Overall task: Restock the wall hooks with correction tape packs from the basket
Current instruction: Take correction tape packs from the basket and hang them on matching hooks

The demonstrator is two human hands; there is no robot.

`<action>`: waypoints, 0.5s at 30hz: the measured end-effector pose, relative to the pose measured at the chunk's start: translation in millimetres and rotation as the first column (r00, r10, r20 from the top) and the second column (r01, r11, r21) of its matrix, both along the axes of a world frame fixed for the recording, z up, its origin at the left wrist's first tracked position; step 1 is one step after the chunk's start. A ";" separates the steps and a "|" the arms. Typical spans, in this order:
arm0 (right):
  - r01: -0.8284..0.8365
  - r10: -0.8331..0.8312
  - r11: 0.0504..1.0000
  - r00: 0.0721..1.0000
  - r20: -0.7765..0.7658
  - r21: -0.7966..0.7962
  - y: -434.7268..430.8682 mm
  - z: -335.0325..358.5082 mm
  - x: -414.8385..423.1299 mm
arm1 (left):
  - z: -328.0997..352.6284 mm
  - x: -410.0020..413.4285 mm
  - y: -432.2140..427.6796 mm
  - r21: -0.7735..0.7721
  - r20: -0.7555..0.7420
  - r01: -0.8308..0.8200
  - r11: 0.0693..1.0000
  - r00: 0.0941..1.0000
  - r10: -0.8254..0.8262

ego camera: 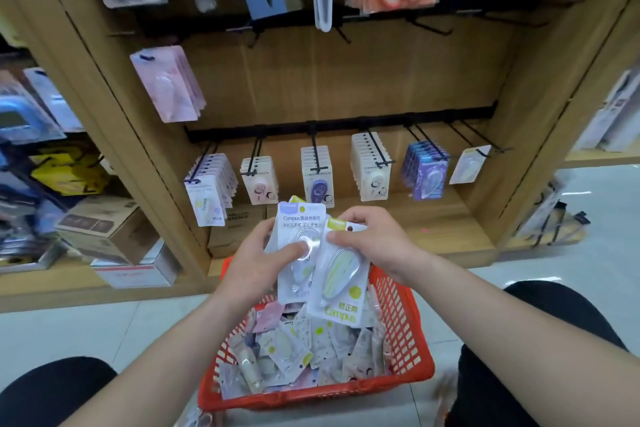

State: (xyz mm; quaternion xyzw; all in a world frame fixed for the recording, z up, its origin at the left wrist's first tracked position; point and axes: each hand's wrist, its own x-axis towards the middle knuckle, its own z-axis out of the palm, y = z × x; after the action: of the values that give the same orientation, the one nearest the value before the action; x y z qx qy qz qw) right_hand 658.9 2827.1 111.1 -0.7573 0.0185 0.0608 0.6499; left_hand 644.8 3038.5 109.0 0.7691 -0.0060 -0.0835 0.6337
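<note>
At the centre of the frame, two packs are held up over the red plastic lattice basket (311, 395), which is set on the floor at lower centre, within easy reach of both hands. A white carded correction tape pack with a lavender tab (301, 218) is gripped by the left hand (254, 253), fingers curled behind the card and thumb pressed on the clear blister; another card edge shows behind it. A white carded pack with a lime-green tab (341, 284) is pinched near its top by the right hand (374, 239), seemingly so that the colours can be sorted. Among the black wire hooks (313, 149) across mid-frame, similar white hanging packs (207, 198) are seen at the left, probably the intended destination. Many loose packs are left in the basket.
</note>
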 end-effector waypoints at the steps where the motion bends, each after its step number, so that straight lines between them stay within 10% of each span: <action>1: 0.005 -0.005 1.000 1.000 -0.011 0.017 -0.8 -1.8 0.3 | -1.8 1.5 -2.7 -0.021 -0.008 -0.013 1.000 1.000 0.013; 15: 0.042 -0.042 0.998 0.999 -0.003 0.056 -20.6 -9.1 48.2 | -31.0 51.8 -25.6 0.020 -0.068 -0.048 0.999 0.996 0.049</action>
State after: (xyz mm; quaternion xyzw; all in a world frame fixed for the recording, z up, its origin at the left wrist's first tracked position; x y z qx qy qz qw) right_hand 707.1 2806.5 102.0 -0.7381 0.0332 0.0484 0.6721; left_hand 696.6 3013.0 78.0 0.7716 0.0352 -0.0944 0.6281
